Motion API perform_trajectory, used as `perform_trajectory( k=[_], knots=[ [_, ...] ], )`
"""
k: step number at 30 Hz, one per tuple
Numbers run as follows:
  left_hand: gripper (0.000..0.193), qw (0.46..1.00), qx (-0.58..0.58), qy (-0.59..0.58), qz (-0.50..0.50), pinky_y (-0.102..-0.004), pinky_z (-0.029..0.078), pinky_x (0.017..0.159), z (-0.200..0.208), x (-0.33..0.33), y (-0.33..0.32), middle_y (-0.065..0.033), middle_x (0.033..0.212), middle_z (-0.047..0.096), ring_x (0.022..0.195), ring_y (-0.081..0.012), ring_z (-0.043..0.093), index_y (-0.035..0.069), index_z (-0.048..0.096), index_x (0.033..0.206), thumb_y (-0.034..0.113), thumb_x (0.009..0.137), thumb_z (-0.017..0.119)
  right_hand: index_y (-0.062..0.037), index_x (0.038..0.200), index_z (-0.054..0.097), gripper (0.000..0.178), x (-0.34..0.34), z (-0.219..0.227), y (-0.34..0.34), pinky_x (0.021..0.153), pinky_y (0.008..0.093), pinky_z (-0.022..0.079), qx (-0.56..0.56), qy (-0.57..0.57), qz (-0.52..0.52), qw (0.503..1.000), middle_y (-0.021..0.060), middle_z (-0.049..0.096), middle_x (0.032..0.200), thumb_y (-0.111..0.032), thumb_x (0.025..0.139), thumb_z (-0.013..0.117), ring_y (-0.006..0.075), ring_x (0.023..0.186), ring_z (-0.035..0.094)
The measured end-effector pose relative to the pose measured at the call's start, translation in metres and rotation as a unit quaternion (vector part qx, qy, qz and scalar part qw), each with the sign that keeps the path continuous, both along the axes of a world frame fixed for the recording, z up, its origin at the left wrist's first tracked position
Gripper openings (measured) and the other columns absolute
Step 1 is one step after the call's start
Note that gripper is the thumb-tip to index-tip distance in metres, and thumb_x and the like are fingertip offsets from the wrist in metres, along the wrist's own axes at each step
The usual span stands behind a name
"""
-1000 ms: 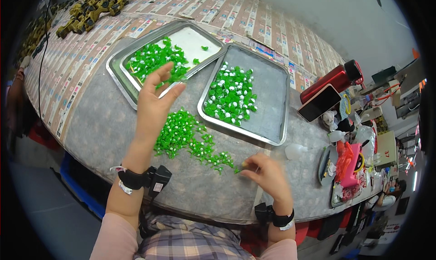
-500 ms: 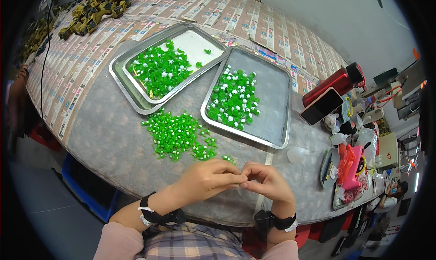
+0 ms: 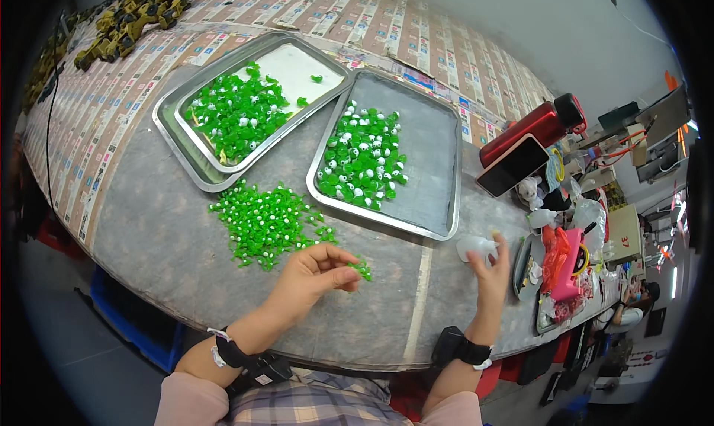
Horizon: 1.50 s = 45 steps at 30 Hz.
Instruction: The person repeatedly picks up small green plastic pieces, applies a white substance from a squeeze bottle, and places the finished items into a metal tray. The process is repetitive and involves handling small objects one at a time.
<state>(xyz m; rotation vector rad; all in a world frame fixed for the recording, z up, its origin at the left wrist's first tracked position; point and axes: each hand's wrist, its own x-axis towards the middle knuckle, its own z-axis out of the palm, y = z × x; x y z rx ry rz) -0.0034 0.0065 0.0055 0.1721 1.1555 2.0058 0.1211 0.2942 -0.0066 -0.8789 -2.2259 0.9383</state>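
My left hand [image 3: 316, 277] is closed in a pinch above the near part of the table. At its fingertips shows a small green plastic piece [image 3: 364, 270]; it overlaps similar bits, so its outline is unclear. Left of and beyond that hand spreads a loose heap of small green pieces with white dots [image 3: 260, 221]. My right hand [image 3: 487, 277] has thumb and fingers apart around a small translucent white bottle [image 3: 470, 244], which lies on the table. Whether the fingers touch it, I cannot tell.
Two metal trays stand beyond the heap: a left tray [image 3: 167, 128] and a right tray [image 3: 452, 195], both with larger green-and-white pieces. Rightward are a red flask [image 3: 524, 132], a phone [image 3: 513, 165] and a pink container [image 3: 571, 266]. Yellow toy vehicles [image 3: 134, 24] crowd the far left.
My hands, together at the fingertips before, have parted. The right hand has moved right to the white bottle and its fingers have spread; the left stays pinched, slightly further left.
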Motion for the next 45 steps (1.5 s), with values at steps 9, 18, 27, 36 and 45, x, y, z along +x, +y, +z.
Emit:
perform_trajectory(
  k=[9,18,27,36,45],
  knots=[
    [0.013,0.994,0.035,-0.102,-0.010,-0.0280,0.050,0.065,-0.009,-0.008,-0.008,-0.0081,0.078,0.060,0.067,-0.0148,0.058,0.002,0.055,0.088,0.006,0.076,0.058,0.0025,0.098,0.047,0.049,-0.029,0.062,-0.070,0.062,0.0216,0.042,-0.174,0.204,0.110,0.957,0.0081,0.054,0.086,-0.033,0.069,0.066,0.0128,0.078,0.052],
    [0.012,0.986,0.053,-0.155,-0.032,-0.0241,0.049,0.065,-0.004,-0.010,-0.007,-0.0065,0.078,0.059,0.069,-0.0121,0.057,0.001,0.056,0.088,0.008,0.077,0.057,-0.0011,0.088,0.044,0.068,-0.059,0.084,-0.139,0.058,0.0194,0.038,-0.132,0.339,0.057,0.930,0.0027,0.043,0.076,-0.049,0.052,0.074,0.0103,0.068,0.046],
    [0.009,0.985,0.069,-0.159,-0.027,-0.0256,0.050,0.065,-0.008,-0.008,-0.008,-0.0039,0.075,0.058,0.067,-0.0112,0.058,0.004,0.054,0.083,0.009,0.077,0.058,-0.0025,0.080,0.043,0.062,-0.062,0.064,-0.155,0.064,0.0283,0.037,0.019,0.278,0.125,0.952,0.0020,0.040,0.069,-0.059,0.060,0.060,0.0129,0.059,0.041],
    [0.008,0.983,0.072,-0.167,-0.032,-0.0251,0.050,0.065,-0.007,-0.009,-0.007,-0.0041,0.075,0.058,0.067,-0.0112,0.058,0.004,0.054,0.083,0.008,0.077,0.057,-0.0030,0.082,0.048,0.053,-0.061,0.057,-0.153,0.057,0.0287,0.034,-0.032,0.312,0.181,0.932,0.0030,0.044,0.073,-0.041,0.056,0.074,0.0156,0.062,0.042],
    [0.010,0.983,0.075,-0.161,-0.040,-0.0228,0.049,0.064,-0.008,-0.009,-0.009,-0.0047,0.076,0.058,0.067,-0.0100,0.057,0.004,0.056,0.083,0.013,0.078,0.057,-0.0019,0.083,0.046,0.057,-0.062,0.055,-0.153,0.061,0.0291,0.036,0.018,0.305,0.131,0.943,0.0032,0.042,0.072,-0.050,0.060,0.066,0.0163,0.064,0.044]
  ],
)
